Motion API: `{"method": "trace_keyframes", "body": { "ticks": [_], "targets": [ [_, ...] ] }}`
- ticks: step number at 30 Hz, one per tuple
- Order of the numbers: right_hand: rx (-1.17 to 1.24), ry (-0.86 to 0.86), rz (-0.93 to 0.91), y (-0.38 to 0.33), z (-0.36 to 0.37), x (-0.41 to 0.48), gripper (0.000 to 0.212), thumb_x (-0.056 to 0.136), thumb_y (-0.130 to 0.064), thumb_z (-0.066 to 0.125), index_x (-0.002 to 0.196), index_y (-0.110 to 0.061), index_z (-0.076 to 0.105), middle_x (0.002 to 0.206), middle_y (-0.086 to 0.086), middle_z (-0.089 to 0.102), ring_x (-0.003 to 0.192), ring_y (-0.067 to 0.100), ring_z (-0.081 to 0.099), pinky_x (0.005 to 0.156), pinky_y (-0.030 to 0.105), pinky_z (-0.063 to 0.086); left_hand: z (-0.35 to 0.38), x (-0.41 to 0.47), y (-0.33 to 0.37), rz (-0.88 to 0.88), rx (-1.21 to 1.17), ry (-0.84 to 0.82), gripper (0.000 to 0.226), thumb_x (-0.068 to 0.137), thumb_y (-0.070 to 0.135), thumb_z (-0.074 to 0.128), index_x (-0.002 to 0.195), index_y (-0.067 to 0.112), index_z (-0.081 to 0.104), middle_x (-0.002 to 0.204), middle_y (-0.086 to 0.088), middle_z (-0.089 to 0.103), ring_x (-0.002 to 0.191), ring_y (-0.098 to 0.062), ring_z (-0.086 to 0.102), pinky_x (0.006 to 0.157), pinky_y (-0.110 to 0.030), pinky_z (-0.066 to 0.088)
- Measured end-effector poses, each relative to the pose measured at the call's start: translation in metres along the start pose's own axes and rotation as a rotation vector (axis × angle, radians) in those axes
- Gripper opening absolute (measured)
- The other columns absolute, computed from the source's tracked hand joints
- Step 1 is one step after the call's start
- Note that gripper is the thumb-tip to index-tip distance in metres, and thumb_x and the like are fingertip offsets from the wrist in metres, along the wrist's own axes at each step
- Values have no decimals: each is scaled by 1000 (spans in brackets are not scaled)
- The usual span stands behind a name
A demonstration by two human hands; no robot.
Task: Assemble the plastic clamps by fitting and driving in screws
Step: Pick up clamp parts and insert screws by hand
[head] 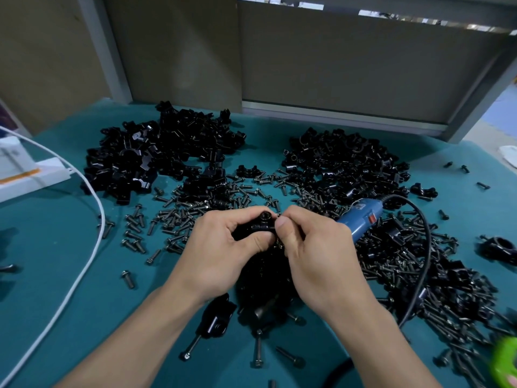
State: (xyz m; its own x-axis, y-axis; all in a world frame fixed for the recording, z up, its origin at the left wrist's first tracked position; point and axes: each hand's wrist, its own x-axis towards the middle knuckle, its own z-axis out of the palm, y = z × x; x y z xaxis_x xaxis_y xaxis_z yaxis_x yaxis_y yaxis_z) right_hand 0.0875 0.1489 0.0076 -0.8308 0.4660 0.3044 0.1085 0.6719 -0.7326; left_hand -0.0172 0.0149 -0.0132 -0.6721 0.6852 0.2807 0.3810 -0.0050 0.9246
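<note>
My left hand (pixel 223 247) grips a black plastic clamp (pixel 261 224) above the middle of the teal table. My right hand (pixel 313 247) meets it from the right, thumb and fingers pinched against the clamp's side; what they pinch is hidden. A blue electric screwdriver (pixel 361 218) lies on the table just beyond my right hand, its black cord (pixel 425 247) curving toward me. Loose black screws (pixel 179 217) lie scattered around both hands.
Two heaps of black clamp halves sit at the back, one left (pixel 165 152) and one right (pixel 344 163). More clamps (pixel 215 317) lie under my wrists. A white power strip (pixel 30 175) and white cable (pixel 89 247) run along the left. A green object (pixel 506 362) shows at bottom right.
</note>
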Motion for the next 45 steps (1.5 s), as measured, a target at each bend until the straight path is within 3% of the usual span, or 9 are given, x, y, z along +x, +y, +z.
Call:
{"method": "trace_keyframes", "body": {
  "ticks": [4,10,16,19,22,29,33,39,45],
  "targets": [
    [-71,19,-15,-1,1,-1,35,101,-49,46,71,-31,51,69,-17,60,62,9,54,54,19,39,0,-1,0,-6,21,2,23,88,25,74,106,39,79,98,8,80,92,-17,76,83,-41,59],
    [60,-17,-55,1,-9,1,18,97,-20,67,82,-29,63,68,-8,63,60,10,55,54,13,40,1,-1,1,0,33,9,25,89,28,73,107,44,77,98,12,80,92,-11,76,81,-35,60],
    [-7,18,-3,0,0,2,40,100,-46,46,66,-26,49,63,-16,56,58,8,49,53,20,37,1,-1,2,19,59,8,26,89,24,74,105,43,77,95,12,79,88,-14,76,78,-36,58],
    [54,-2,-52,1,-5,0,20,101,-30,61,81,-32,59,69,-11,63,63,9,56,56,16,41,-1,-1,0,2,37,12,21,91,24,74,106,38,78,96,8,80,89,-16,77,79,-39,60],
    [62,-6,-60,2,-6,0,21,95,-17,70,85,-33,61,71,-13,65,63,7,58,55,11,41,-1,0,1,-7,24,27,22,89,28,74,108,38,79,96,9,80,91,-15,76,81,-38,60],
    [32,-10,-51,3,-2,2,38,102,-48,49,68,-32,50,60,-14,54,56,8,49,53,18,37,-2,0,3,23,28,-2,21,92,20,75,104,36,79,96,6,80,91,-19,76,80,-41,59],
    [124,-48,-84,4,-7,0,16,99,-27,64,84,-29,60,67,-3,61,59,10,51,55,16,41,-4,0,1,20,19,23,23,93,19,77,107,37,79,97,9,80,92,-13,77,81,-35,61],
    [82,-42,-54,5,0,2,42,106,-39,52,67,-25,48,59,-4,51,55,9,44,52,20,35,-2,-1,3,34,28,-11,24,90,19,75,105,38,79,97,9,80,90,-13,76,78,-25,60],
    [128,-117,-88,11,-10,2,13,97,-20,66,89,-29,60,66,0,61,58,15,52,55,28,44,-3,0,0,5,34,21,23,88,27,75,108,38,78,97,11,80,92,-13,76,83,-36,60]
  ]
}}
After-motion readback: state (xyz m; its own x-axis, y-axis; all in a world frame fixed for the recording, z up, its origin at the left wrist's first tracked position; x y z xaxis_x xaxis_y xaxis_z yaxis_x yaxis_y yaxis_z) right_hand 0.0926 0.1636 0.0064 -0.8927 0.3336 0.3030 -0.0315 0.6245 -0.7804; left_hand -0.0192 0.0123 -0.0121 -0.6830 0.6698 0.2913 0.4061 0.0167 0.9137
